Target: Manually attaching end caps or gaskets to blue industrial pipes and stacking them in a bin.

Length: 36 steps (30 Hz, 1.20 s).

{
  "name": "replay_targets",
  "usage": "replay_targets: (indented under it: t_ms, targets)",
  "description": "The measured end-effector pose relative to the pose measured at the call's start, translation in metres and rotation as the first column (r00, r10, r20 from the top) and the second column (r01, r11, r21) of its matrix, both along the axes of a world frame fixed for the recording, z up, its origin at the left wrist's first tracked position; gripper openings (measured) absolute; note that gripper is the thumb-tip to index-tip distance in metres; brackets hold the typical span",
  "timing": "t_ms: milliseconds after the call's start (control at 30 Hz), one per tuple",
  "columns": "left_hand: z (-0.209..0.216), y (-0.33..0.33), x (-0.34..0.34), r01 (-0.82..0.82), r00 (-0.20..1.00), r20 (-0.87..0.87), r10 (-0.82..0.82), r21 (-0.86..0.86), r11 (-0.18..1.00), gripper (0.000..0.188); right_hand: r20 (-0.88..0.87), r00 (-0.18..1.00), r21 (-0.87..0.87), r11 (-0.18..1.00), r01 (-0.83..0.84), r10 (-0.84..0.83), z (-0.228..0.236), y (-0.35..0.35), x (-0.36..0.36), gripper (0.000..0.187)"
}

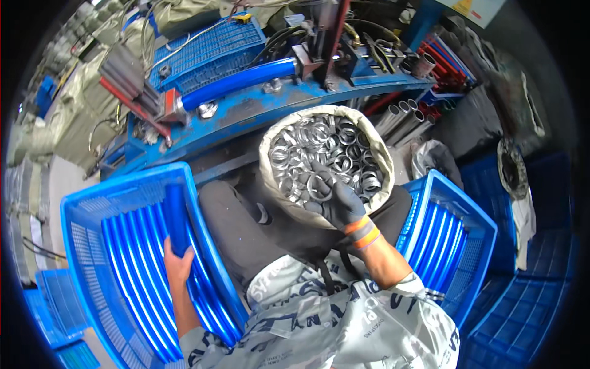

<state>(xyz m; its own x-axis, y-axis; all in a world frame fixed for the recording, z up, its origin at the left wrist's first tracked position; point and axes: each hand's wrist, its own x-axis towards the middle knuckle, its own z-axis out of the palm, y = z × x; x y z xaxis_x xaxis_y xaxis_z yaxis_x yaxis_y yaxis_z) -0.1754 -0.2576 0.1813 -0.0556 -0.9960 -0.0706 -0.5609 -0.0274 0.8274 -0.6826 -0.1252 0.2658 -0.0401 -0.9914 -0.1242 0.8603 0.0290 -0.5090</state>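
Observation:
My bare left hand [178, 265] is closed round a glossy blue tube [176, 212], held above the left blue crate [72, 237]. More blue tubes [138, 264] lie side by side in that crate. My right hand [344, 206], in a dark grey glove with an orange-banded cuff, is over a cloth sack [387, 166] of loose metal rings [338, 138]. A shiny metal ring [320, 187] sits between its thumb and fingers. The sack stands between my knees, its rim rolled outward.
Ahead, a blue workbench [239, 111] carries a fixture with another blue tube [239, 83] lying across it. To my right stands a second crate [482, 246] of blue tubes. Bare metal pipes [402, 117] lean under the bench, and a blue mesh tray [203, 58] sits behind it.

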Motion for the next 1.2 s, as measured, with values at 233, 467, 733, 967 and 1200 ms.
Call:
replay_targets:
  t_ms: [233, 467, 733, 967, 1200]
  targets:
    - [0.207, 0.01, -0.204, 0.616, 0.754, 0.436, -0.491, -0.21, 0.76, 0.066, -0.283, 0.956, -0.079, 0.995, 0.056, -0.076, 0.007, 0.015, -0.028, 0.092]
    - [0.206, 0.012, -0.221, 0.745, 0.611, 0.526, -0.592, -0.128, 0.655, 0.066, -0.545, 0.836, -0.118, 0.993, -0.006, -0.059, 0.012, 0.025, -0.042, 0.093]
    - [0.185, 0.012, -0.222, 0.733, 0.624, 0.51, -0.592, -0.119, 0.67, 0.066, -0.668, 0.738, 0.034, 0.995, -0.096, 0.095, 0.022, 0.015, -0.049, 0.086]
    - [0.183, 0.014, -0.196, 0.444, 0.892, -0.03, -0.451, -0.123, 0.888, 0.077, -0.909, 0.402, 0.001, 0.964, 0.267, -0.11, -0.071, -0.085, -0.119, 0.067]
    - [0.147, 0.016, -0.189, 0.066, 0.533, -0.837, -0.12, -0.1, 0.993, 0.068, -0.912, -0.404, -0.085, 0.934, 0.346, 0.067, -0.125, -0.127, -0.121, 0.04]
